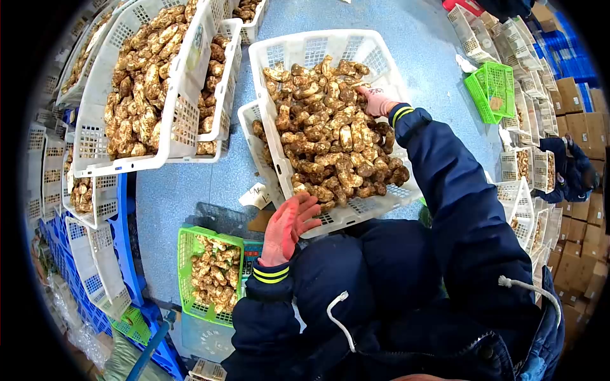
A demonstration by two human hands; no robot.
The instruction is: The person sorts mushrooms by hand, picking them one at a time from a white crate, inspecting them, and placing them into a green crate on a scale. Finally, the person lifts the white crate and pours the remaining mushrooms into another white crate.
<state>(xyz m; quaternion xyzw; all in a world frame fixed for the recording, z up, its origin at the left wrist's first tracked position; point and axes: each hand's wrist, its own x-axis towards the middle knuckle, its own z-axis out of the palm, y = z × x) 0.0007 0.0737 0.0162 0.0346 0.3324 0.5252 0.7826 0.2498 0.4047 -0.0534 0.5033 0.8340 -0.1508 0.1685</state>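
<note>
Right before a person in a navy padded jacket [470, 184], a white mesh-walled crate [311, 35] holds a broad heap of what look like mushrooms [330, 130], stubby and knobbly, their cream stems blotched with dark brown, some thick and straight, others curved or rounded at the ends. They lie every which way, piled toward the near right corner, where a strip of the crate's floor shows. The right hand [376, 100], in a pink glove, reaches over the far right of the heap with its fingertips down among the mushrooms; whether it pinches one cannot be told. The left hand [284, 230], also gloved, is spread with fingers parted at the crate's near left corner, holding nothing visible. Just beside that corner lies a white paper slip [255, 196] bearing dark handwritten strokes, not clearly legible. Dark print on the right glove is likewise unreadable. Farther right, stacked brown cartons [575, 127] carry small pale labels too small to read.
</note>
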